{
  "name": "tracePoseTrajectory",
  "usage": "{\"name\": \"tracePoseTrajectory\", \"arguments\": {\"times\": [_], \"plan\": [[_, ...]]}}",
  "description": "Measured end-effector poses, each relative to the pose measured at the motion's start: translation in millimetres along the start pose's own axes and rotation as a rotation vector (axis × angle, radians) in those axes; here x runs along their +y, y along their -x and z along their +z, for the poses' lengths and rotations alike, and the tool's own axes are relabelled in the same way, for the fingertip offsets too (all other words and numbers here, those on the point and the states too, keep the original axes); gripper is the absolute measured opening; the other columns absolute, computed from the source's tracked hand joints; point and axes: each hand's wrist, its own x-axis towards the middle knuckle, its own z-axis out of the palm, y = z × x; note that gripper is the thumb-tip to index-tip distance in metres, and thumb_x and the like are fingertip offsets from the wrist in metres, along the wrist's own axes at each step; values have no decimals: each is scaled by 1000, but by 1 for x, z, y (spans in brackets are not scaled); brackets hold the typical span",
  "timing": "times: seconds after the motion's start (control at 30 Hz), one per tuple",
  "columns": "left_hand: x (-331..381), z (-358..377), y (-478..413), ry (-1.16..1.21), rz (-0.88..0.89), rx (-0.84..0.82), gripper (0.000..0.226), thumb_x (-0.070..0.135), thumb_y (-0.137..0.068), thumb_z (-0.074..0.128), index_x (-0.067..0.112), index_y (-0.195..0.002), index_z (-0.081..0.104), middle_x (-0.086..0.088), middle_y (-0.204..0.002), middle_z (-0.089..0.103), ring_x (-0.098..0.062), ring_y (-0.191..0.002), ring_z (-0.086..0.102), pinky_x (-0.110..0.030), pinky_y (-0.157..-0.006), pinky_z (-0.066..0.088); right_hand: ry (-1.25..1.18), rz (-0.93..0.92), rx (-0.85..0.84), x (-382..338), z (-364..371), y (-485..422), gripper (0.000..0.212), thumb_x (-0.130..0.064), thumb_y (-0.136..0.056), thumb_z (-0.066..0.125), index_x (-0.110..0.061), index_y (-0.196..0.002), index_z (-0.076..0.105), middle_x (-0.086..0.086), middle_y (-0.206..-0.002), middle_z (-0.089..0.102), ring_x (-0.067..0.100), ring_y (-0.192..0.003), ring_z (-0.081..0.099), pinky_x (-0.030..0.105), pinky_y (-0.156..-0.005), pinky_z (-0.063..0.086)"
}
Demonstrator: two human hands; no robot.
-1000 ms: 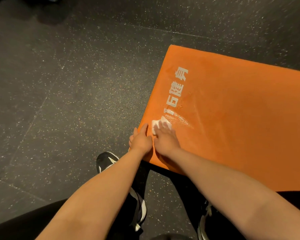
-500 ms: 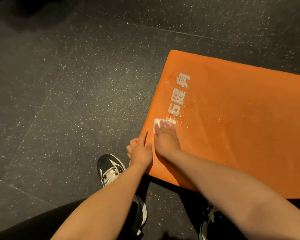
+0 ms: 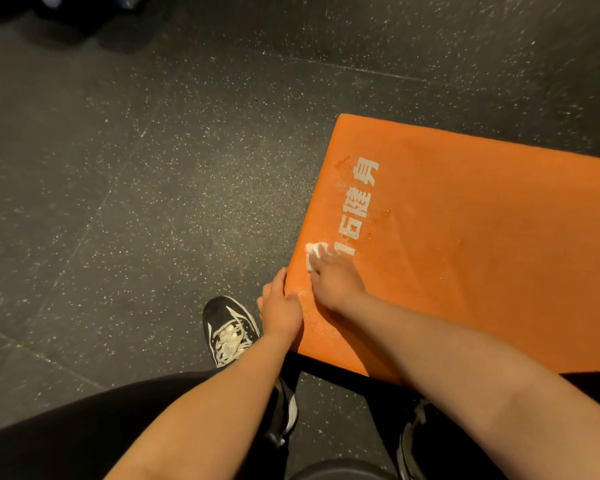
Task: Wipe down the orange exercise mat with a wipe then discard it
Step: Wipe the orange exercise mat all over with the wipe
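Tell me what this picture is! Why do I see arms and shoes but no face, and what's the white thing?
The camera sits on a person's head and looks down, so you see what they see: their own arms, never their face. There is no machine here, only two bare hands. The right hand presses a white wipe onto an orange mat. The left hand holds the mat's edge. The mat lies on a dark speckled floor, and a black shoe with white laces stands beside it.
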Motion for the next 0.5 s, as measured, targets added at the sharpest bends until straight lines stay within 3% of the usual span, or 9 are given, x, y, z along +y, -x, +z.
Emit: {"name": "tracePoseTrajectory", "arguments": {"times": [0.1, 0.17, 0.23, 0.37, 0.5], "plan": [[-4, 2, 3, -9, 25, 44, 52, 12, -103, 37, 32, -151, 39, -6, -147, 43, -27, -132, 33, -34, -111, 24, 2, -247, -69, -11, 12, 12, 53, -23, -107, 33, -27, -159, 29, 2, -169, 18, 23, -156, 9, 45, -126, 2], [-6, 3, 4, -40, 41, 35, 52, 13, -104, 35, 31, -152, 37, -5, -151, 40, -29, -134, 32, -34, -112, 23, 34, -310, -106, -4, 11, 11, 49, -24, -107, 34, -29, -156, 35, -1, -168, 21, 21, -156, 11, 48, -124, 0], [-5, 2, 5, -80, 70, 5, 53, 13, -104, 36, 31, -154, 34, -3, -153, 37, -28, -133, 31, -32, -111, 23, 66, -234, -67, 7, 3, 7, 49, -27, -109, 32, -30, -157, 33, -2, -168, 20, 21, -156, 9, 50, -124, -1], [1, 2, 8, -179, 78, -45, 54, 20, -104, 38, 36, -155, 30, 1, -155, 32, -26, -130, 30, -27, -104, 23, 11, 105, 38, 14, -5, 9, 51, -27, -109, 29, -24, -160, 26, 2, -170, 10, 23, -157, 1, 49, -125, -1], [2, 0, 9, -190, 80, -85, 54, 22, -103, 39, 39, -154, 31, 0, -153, 35, -26, -130, 31, -28, -106, 24, -14, 26, 40, -17, 17, 26, 57, -19, -106, 34, -19, -161, 21, 6, -170, 10, 23, -157, 1, 45, -126, -1]]}}
